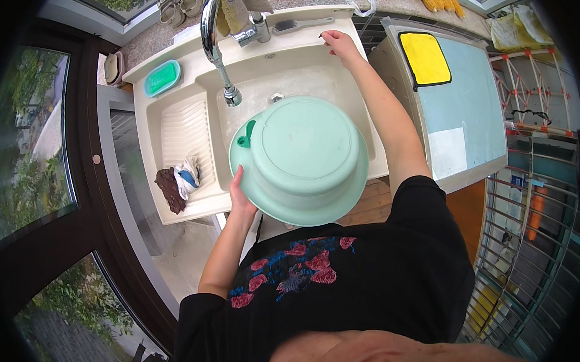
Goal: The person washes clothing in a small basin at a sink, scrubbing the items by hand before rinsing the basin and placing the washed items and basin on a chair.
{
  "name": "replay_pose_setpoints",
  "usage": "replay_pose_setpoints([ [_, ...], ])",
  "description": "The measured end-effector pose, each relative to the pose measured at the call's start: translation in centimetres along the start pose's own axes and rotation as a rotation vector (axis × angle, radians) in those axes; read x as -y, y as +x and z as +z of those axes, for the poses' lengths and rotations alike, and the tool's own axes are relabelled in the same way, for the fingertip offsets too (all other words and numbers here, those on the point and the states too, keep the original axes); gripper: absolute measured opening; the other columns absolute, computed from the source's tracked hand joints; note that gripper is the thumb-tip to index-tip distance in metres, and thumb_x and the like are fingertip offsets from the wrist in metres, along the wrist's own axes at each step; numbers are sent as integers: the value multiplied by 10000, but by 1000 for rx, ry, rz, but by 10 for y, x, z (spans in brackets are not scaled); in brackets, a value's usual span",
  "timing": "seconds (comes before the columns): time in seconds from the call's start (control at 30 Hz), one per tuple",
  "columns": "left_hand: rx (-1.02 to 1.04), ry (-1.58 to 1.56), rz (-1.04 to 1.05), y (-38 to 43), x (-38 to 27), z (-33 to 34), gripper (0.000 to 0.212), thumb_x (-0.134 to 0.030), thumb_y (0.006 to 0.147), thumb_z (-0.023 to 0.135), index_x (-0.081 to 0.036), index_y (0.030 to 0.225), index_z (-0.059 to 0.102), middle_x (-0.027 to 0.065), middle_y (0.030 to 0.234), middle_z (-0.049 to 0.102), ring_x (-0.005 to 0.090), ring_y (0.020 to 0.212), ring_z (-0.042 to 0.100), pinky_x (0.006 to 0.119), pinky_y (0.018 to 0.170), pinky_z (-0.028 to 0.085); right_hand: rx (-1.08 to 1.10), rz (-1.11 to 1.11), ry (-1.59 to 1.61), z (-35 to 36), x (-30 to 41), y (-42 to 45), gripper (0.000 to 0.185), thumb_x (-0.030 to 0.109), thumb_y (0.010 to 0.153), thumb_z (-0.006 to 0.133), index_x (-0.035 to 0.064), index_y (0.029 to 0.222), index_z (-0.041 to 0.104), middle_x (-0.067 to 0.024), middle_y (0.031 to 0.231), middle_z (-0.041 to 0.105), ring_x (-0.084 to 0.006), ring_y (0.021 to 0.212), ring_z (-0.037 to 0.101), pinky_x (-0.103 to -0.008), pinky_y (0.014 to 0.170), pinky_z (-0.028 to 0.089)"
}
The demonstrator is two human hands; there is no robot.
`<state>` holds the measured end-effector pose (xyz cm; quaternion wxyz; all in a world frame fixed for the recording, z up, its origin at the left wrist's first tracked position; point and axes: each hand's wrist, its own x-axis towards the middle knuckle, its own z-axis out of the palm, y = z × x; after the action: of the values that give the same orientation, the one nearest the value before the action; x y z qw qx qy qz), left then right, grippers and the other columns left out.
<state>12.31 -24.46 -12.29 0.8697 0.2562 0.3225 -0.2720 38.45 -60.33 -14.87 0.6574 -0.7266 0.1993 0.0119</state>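
Note:
My left hand (241, 195) grips the rim of a pale green plastic basin (305, 146), thumb on the upper side. The basin is upside down over the front of the sink (288, 79), its base facing me. A darker green plug (243, 141) shows on the basin's rim. Over the sink's back right corner, my right hand (340, 45) pinches a small dark thing (320, 36), too small to name. Close by lies a grey scrubbing brush (302, 24) on the back ledge. The chrome faucet (211, 36) arches down left of the basin.
Two crumpled cloths, one brown (170, 190) and one white (188, 178), lie on the ribbed washboard (185, 132). A green soap bar (162, 78) sits in a blue dish. Right of the sink, a yellow cloth (425, 57) lies on a blue-topped cabinet (466, 100).

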Motion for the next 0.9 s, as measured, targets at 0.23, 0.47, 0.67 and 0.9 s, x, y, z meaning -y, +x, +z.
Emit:
replay_pose_setpoints([
  [0.23,51,81,-96,13,21,27,545,-362,924,433,-27,1351,371,172,1359,426,349,1240,408,485,1044,321,36,19,50,-92,23,-66,122,200,908,545,92,936,594,16,882,653,-61,708,523,-233,630,442],
  [0.47,283,329,-36,5,-31,72,577,-376,916,462,-9,1349,358,172,1345,440,334,1217,437,454,1034,337,-105,79,347,-145,16,-186,124,195,917,553,91,972,593,13,897,632,-43,684,503,-197,615,438],
  [0.67,427,545,-34,-3,-54,114,521,-339,936,442,-12,1337,381,151,1336,456,320,1198,461,448,1015,366,-299,-9,584,-185,-18,-342,152,190,928,541,69,1007,587,4,919,630,-45,705,515,-202,632,451],
  [0.9,680,705,-280,-19,26,149,537,-348,940,435,-9,1349,357,158,1351,431,324,1215,439,454,1023,359,-680,-58,812,-186,-72,-552,170,210,931,542,80,1029,594,-4,965,640,-44,754,563,-209,707,482],
])
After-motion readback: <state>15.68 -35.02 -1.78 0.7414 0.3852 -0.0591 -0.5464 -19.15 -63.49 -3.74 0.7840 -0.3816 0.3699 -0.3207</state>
